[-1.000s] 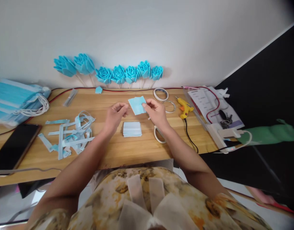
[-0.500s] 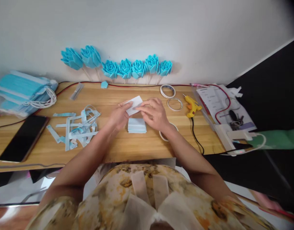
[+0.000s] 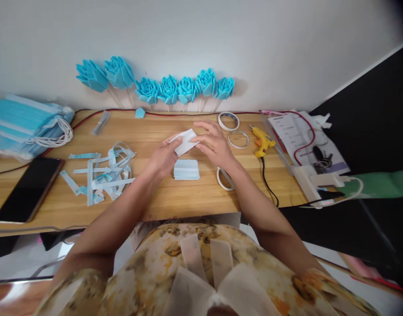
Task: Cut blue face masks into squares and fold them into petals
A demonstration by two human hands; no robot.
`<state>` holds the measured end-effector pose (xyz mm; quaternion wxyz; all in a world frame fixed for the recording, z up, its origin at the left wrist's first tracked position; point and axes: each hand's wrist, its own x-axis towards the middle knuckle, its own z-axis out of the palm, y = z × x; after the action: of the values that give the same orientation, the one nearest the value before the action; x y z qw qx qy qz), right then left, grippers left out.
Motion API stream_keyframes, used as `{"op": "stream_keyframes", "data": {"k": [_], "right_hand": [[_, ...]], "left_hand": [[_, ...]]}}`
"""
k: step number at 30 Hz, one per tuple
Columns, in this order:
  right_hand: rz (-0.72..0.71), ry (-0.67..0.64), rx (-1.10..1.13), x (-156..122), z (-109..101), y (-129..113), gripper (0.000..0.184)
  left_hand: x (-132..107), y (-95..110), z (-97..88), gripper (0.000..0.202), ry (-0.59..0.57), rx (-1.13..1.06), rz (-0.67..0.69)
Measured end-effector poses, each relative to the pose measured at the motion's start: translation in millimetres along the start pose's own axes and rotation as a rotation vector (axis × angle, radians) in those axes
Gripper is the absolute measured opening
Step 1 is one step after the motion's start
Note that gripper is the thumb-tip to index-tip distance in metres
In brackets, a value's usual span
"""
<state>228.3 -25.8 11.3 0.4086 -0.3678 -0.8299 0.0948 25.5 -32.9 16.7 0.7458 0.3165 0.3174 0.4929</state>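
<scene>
- Step in hand, judging by pose: you're handling one thin white rectangular sheet (image 3: 188, 141), probably folding it or squaring its edges.
- Sheet sits raised between your hands, over the brown wooden tabletop (image 3: 175, 199), just beyond the neat stack of pale blue rectangular sheets (image 3: 186, 170).
- Your left hand (image 3: 165, 154) is clamped on the sheet's left end, thumb on top.
- Your right hand (image 3: 217, 145) has thumb and forefinger at the right edge, other fingers spread; can't tell whether they pinch it or only touch.
- Next move, I'd say, calls for a steady left grip while your right fingertips work that edge; sheet looks flimsy, so go light.
- Yellow plastic glue gun (image 3: 263, 142) lies right of your right hand, untouched; blue layered flowers (image 3: 168, 90) lean along the wall.
</scene>
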Motion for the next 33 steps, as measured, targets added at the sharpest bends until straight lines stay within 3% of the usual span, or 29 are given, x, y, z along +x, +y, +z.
{"op": "stream_keyframes", "data": {"k": [5, 9, 15, 28, 33], "right_hand": [[0.0, 0.05, 0.028, -0.8, 2.8, 2.9, 0.014], [-0.034, 0.061, 0.036, -0.8, 4.2, 1.8, 0.014], [-0.002, 0.05, 0.063, -0.8, 5.9, -0.6, 0.011], [0.022, 0.096, 0.008, -0.8, 9.1, -1.3, 0.009], [0.06, 0.078, 0.013, -0.7, 8.0, -2.3, 0.009]], "left_hand": [[-2.5, 1.5, 1.7, 0.034, -0.017, 0.034, 0.002], [-3.8, 1.1, 4.5, 0.047, 0.05, 0.105, 0.035], [-3.8, -2.5, 2.9, 0.047, 0.041, 0.222, 0.096], [-1.8, -7.1, 1.0, 0.052, -0.033, 0.234, 0.076], [-4.1, -6.4, 3.0, 0.058, 0.017, 0.284, 0.065]]}}
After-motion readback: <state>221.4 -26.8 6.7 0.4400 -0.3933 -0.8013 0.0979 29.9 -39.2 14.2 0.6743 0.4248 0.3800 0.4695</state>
